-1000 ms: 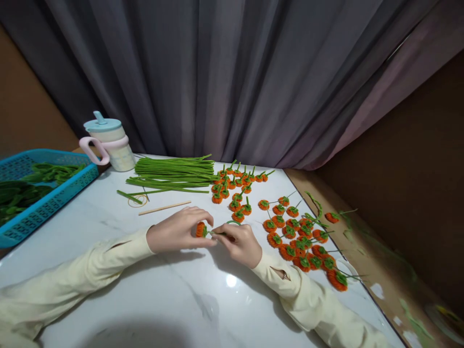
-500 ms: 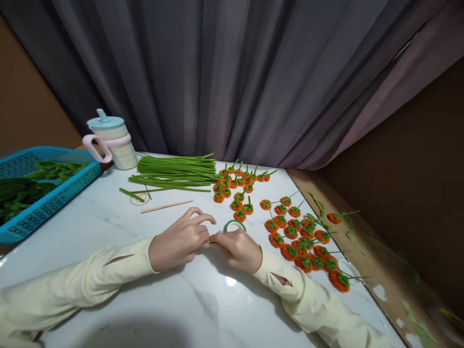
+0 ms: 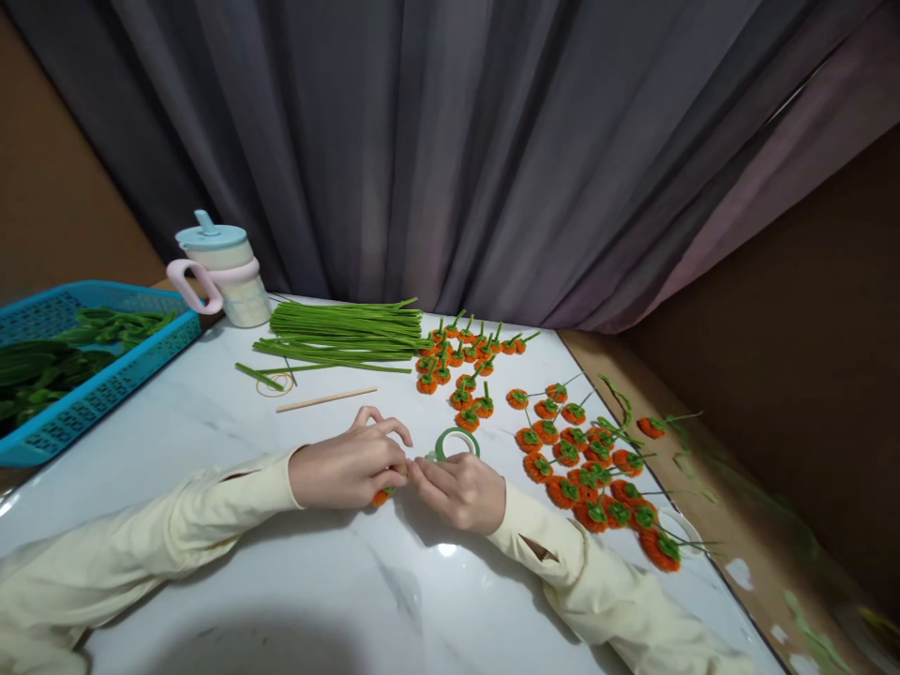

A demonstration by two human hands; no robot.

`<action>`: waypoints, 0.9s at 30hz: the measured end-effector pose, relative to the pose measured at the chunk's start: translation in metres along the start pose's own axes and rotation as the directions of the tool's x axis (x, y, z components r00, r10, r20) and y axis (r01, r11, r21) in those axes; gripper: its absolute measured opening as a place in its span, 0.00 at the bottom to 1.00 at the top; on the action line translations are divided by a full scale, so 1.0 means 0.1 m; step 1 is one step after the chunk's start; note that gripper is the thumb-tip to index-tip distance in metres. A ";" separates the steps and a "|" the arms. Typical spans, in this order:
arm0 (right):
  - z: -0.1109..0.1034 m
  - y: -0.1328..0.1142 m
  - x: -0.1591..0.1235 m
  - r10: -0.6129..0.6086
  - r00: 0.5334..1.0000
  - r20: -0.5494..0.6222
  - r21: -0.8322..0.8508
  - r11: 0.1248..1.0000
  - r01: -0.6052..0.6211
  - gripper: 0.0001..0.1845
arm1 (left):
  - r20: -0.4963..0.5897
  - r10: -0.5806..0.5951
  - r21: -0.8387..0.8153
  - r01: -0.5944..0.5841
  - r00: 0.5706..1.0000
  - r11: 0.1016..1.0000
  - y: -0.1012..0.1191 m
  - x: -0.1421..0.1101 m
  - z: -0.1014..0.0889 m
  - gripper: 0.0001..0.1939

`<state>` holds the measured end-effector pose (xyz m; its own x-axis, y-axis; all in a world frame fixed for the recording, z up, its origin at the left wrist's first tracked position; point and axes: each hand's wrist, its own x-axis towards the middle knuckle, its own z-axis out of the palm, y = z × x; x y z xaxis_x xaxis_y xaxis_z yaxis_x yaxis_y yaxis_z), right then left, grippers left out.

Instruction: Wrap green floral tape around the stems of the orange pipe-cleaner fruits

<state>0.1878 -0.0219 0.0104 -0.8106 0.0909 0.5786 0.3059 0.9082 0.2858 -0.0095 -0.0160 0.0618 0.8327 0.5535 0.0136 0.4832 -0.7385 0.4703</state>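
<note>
My left hand [image 3: 352,469] is closed around a small orange craft persimmon [image 3: 382,497] with a green top. Only a sliver of it shows below the fingers. Close beside it, my right hand [image 3: 460,492] pinches thumb and fingers together near the persimmon's top; what lies between those fingertips is too small to make out. A roll of green tape [image 3: 457,443] lies on the table just behind my right hand. Several finished-looking orange persimmons with green stems [image 3: 562,450] are spread to the right, and another cluster [image 3: 464,375] sits farther back.
A bundle of green chenille stems [image 3: 344,328] lies at the back, with a thin wooden stick [image 3: 327,399] and a rubber band [image 3: 274,384] before it. At left stand a lidded cup [image 3: 235,281] and a blue basket [image 3: 105,403] of green leaves. A curtain [image 3: 422,169] hangs behind.
My left hand has turned a little, so the orange persimmon now shows beneath its fingers. My right hand has shifted slightly lower, and more of the tape roll is visible.
</note>
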 end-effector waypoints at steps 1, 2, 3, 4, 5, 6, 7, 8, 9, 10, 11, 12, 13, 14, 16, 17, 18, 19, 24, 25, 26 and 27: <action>0.01 -0.01 0.00 0.035 0.999 0.011 0.029 0.999 -0.035 0.11 | -0.022 -0.006 0.022 0.007 1.000 1.000 0.01 0.00 0.01 0.14; 0.02 -0.02 0.01 0.076 0.997 0.027 0.057 0.995 -0.078 0.11 | -0.043 -0.013 0.044 0.015 0.999 0.999 0.02 0.00 0.01 0.15; 0.02 -0.03 0.02 0.118 0.992 0.049 0.083 0.989 -0.122 0.11 | -0.063 -0.019 0.065 0.023 0.998 0.998 0.04 0.00 0.01 0.15; 0.03 -0.04 0.02 0.158 0.984 0.078 0.106 0.980 -0.166 0.11 | -0.080 -0.024 0.085 0.030 0.996 0.996 0.05 0.00 0.01 0.15; 0.03 -0.04 0.03 0.195 0.975 0.110 0.125 0.970 -0.209 0.10 | -0.096 -0.024 0.105 0.034 0.995 0.994 0.06 0.00 0.02 0.14; 0.03 -0.05 0.03 0.229 0.963 0.142 0.144 0.958 -0.249 0.10 | -0.108 -0.020 0.126 0.033 0.994 0.991 0.07 0.00 0.02 0.13; 0.03 -0.05 0.03 0.259 0.951 0.168 0.162 0.945 -0.285 0.09 | -0.114 -0.014 0.149 0.031 0.993 0.988 0.08 -0.01 0.03 0.13; 0.04 -0.05 0.03 0.279 0.942 0.186 0.179 0.933 -0.312 0.09 | -0.119 -0.005 0.179 0.026 0.993 0.984 0.08 -0.01 0.03 0.12; 0.04 -0.05 0.03 0.292 0.937 0.193 0.194 0.924 -0.328 0.09 | -0.124 0.010 0.214 0.017 0.992 0.977 0.08 -0.02 0.04 0.12; 0.04 -0.05 0.03 0.300 0.935 0.189 0.204 0.920 -0.336 0.10 | -0.129 0.030 0.254 0.003 0.991 0.967 0.07 -0.03 0.06 0.11; 0.04 -0.05 0.04 0.298 0.939 0.172 0.211 0.920 -0.331 0.10 | -0.129 0.055 0.297 -0.015 0.990 0.955 0.07 -0.04 0.07 0.10; 0.03 -0.05 0.05 0.288 0.946 0.148 0.212 0.925 -0.315 0.10 | -0.126 0.081 0.340 -0.034 0.989 0.940 0.06 -0.04 0.08 0.10; 0.03 -0.05 0.05 0.270 0.955 0.122 0.206 0.935 -0.290 0.11 | -0.119 0.106 0.380 -0.053 0.987 0.923 0.06 -0.05 0.10 0.09; 0.03 -0.05 0.06 0.242 0.966 0.093 0.194 0.947 -0.256 0.12 | -0.112 0.128 0.415 -0.071 0.985 0.907 0.05 -0.05 0.11 0.09; 0.01 -0.05 0.08 0.177 0.983 0.037 0.152 0.972 -0.181 0.12 | -0.098 0.155 0.464 -0.093 0.983 0.881 0.05 -0.06 0.12 0.09; 0.00 -0.04 0.09 0.145 0.989 0.017 0.127 0.981 -0.146 0.12 | -0.094 0.164 0.477 -0.100 0.982 0.873 0.06 -0.06 0.12 0.09; -0.01 -0.04 0.09 0.114 0.994 0.002 0.101 0.988 -0.113 0.12 | -0.091 0.168 0.483 -0.104 0.982 0.869 0.06 -0.06 0.12 0.09; -0.01 -0.04 0.09 0.083 0.996 -0.013 0.076 0.994 -0.082 0.12 | -0.086 0.171 0.481 -0.109 0.982 0.870 0.07 -0.06 0.11 0.09; 0.00 -0.05 0.03 -0.021 0.999 -0.043 -0.003 1.000 0.021 0.12 | -0.103 0.160 0.406 -0.105 0.982 0.908 0.07 -0.07 0.10 0.09; 0.02 -0.06 0.02 0.004 0.999 -0.042 0.019 1.000 -0.003 0.12 | -0.119 0.153 0.396 -0.094 0.981 0.913 0.06 -0.07 0.11 0.09; 0.04 -0.06 0.01 0.048 0.998 -0.035 0.055 0.997 -0.046 0.11 | -0.139 0.144 0.392 -0.079 0.980 0.916 0.05 -0.07 0.12 0.10; 0.07 -0.07 -0.01 0.103 0.994 -0.025 0.101 0.990 -0.100 0.11 | -0.159 0.137 0.393 -0.065 0.978 0.917 0.03 -0.07 0.14 0.11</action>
<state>0.1826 -0.0256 0.0027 -0.7623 0.1735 0.6235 0.3332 0.9311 0.1482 -0.0096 -0.0275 0.0511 0.8375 0.5013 0.2176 0.4957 -0.8644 0.0838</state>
